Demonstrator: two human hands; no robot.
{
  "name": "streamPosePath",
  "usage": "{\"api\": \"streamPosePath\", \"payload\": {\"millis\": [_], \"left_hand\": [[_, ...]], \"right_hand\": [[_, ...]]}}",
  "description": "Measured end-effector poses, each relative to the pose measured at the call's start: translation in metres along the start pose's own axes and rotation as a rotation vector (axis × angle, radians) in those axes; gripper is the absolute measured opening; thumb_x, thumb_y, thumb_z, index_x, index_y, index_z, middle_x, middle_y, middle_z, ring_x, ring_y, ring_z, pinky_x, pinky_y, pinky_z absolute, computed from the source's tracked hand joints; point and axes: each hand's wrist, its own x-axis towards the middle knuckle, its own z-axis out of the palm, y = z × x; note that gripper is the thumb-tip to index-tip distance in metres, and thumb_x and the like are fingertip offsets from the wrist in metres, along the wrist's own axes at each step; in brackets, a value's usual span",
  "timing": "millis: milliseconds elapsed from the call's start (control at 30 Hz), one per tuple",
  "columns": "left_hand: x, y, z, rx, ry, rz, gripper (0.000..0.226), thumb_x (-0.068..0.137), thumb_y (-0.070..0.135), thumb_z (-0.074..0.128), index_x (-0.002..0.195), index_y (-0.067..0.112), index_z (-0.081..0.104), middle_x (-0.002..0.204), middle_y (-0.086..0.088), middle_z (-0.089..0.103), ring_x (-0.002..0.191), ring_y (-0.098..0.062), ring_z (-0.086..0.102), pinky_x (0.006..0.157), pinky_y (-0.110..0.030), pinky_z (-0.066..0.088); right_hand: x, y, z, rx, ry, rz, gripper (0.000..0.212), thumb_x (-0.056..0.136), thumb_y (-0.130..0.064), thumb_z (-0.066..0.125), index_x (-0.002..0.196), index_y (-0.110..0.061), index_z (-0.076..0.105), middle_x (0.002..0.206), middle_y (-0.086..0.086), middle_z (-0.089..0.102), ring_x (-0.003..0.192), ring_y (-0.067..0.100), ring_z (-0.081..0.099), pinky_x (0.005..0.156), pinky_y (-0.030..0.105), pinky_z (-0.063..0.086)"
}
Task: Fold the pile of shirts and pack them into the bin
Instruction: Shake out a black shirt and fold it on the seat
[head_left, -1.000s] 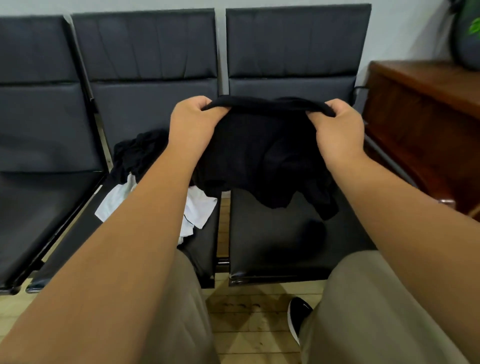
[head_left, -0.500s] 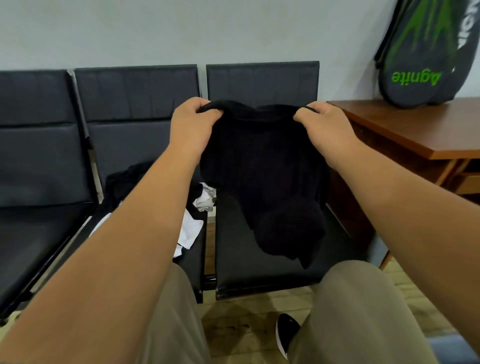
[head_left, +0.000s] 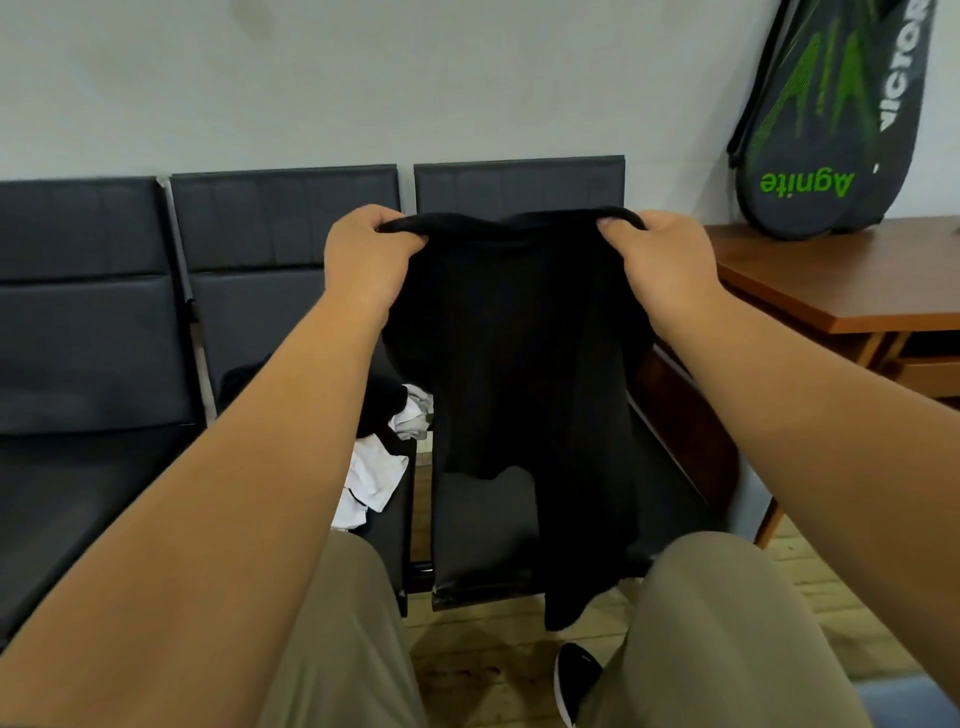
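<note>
Left hand (head_left: 366, 260) and right hand (head_left: 662, 267) hold up black shirt (head_left: 524, 374).

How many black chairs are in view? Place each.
3, side by side: left chair at the frame edge, middle chair under the clothes pile, right chair behind the held black shirt. More may sit off-frame left.

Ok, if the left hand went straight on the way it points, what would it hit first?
Probably the black padded backrest of the middle bench seat, near its right edge. The left hand, gripping the black shirt, points towards it. The space between looks free, though depth is unclear.
</note>
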Motion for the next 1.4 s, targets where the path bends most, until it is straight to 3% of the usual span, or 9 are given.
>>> {"api": "streamPosePath", "payload": {"millis": [267,367,467,567,733,867,1000,1200,1400], "left_hand": [[-0.011,0.002,-0.001,0.52,-0.258,0.068,0.063,0.077,0.021,0.072,0.137,0.034,0.059,0.135,0.003,0.062,0.125,-0.022,0.058,0.096,-0.038,0.055],[-0.035,0.008,0.017,0.282,-0.639,0.101,0.096,0.084,0.025,0.084,0.163,0.033,0.03,0.16,0.013,0.044,0.14,-0.007,0.042,0.096,-0.021,0.044],[-0.044,0.005,0.034,0.145,-0.761,0.122,0.093,0.087,0.022,0.085,0.162,0.027,0.031,0.143,0.016,0.063,0.132,-0.003,0.055,0.105,-0.024,0.044],[-0.04,-0.005,0.04,0.14,-0.712,0.088,0.052,0.084,0.032,0.088,0.13,0.021,0.065,0.108,0.002,0.079,0.105,-0.012,0.073,0.106,-0.039,0.052],[-0.04,-0.02,0.046,0.284,-0.63,0.09,0.019,0.094,0.038,0.075,0.098,0.019,0.076,0.095,-0.005,0.078,0.094,-0.026,0.074,0.091,-0.042,0.058],[-0.04,-0.024,0.045,0.11,-0.479,-0.009,0.023,0.098,0.044,0.066,0.098,0.024,0.078,0.096,0.001,0.08,0.096,-0.021,0.076,0.091,-0.042,0.061],[-0.034,-0.028,0.043,0.019,-0.331,-0.095,0.052,0.096,0.064,0.056,0.094,0.014,0.07,0.1,-0.001,0.077,0.097,-0.021,0.073,0.1,-0.05,0.057],[-0.02,-0.049,0.028,-0.206,-0.085,-0.255,0.039,0.096,0.064,0.054,0.093,0.025,0.057,0.092,0.002,0.059,0.083,-0.02,0.057,0.081,-0.039,0.053],[-0.021,-0.079,0.017,-0.06,0.014,-0.219,0.04,0.094,0.05,0.062,0.072,0.019,0.049,0.072,0.001,0.051,0.071,-0.02,0.049,0.071,-0.035,0.043]], "right_hand": [[-0.012,-0.011,0.013,0.236,-0.204,0.249,0.023,0.089,-0.036,0.077,0.096,-0.013,0.077,0.096,0.006,0.08,0.094,0.025,0.077,0.094,0.044,0.062],[-0.02,-0.012,0.028,0.17,-0.317,0.245,0.024,0.088,-0.033,0.077,0.101,-0.012,0.079,0.092,0.006,0.081,0.091,0.025,0.079,0.096,0.05,0.061],[-0.031,-0.014,0.035,0.054,-0.414,0.154,0.021,0.091,-0.031,0.075,0.1,-0.013,0.082,0.093,0.009,0.081,0.09,0.027,0.079,0.094,0.051,0.062],[-0.037,-0.007,0.04,-0.006,-0.418,0.117,0.027,0.085,-0.031,0.078,0.103,-0.01,0.08,0.094,0.011,0.08,0.094,0.029,0.078,0.09,0.05,0.062],[-0.039,0.015,0.046,0.088,-0.403,0.211,0.03,0.084,-0.027,0.085,0.109,-0.013,0.077,0.094,0.008,0.081,0.094,0.026,0.078,0.088,0.046,0.065],[-0.049,0.041,0.048,0.298,-0.61,0.347,0.04,0.088,-0.038,0.084,0.119,-0.014,0.076,0.11,0.009,0.08,0.099,0.026,0.078,0.097,0.045,0.059],[-0.062,0.075,0.066,0.005,-0.783,0.337,0.032,0.085,-0.045,0.083,0.104,-0.02,0.078,0.09,0.0,0.07,0.071,0.017,0.05,0.064,0.032,0.039],[-0.07,0.11,0.078,-0.385,-1.064,0.382,0.057,0.077,-0.063,0.081,0.127,-0.038,0.072,0.118,-0.014,0.076,0.107,0.012,0.072,0.102,0.039,0.053],[-0.059,0.118,0.079,-0.108,-0.753,0.319,0.049,0.076,-0.047,0.09,0.117,-0.022,0.08,0.111,-0.007,0.08,0.106,0.014,0.076,0.109,0.038,0.053]]}}
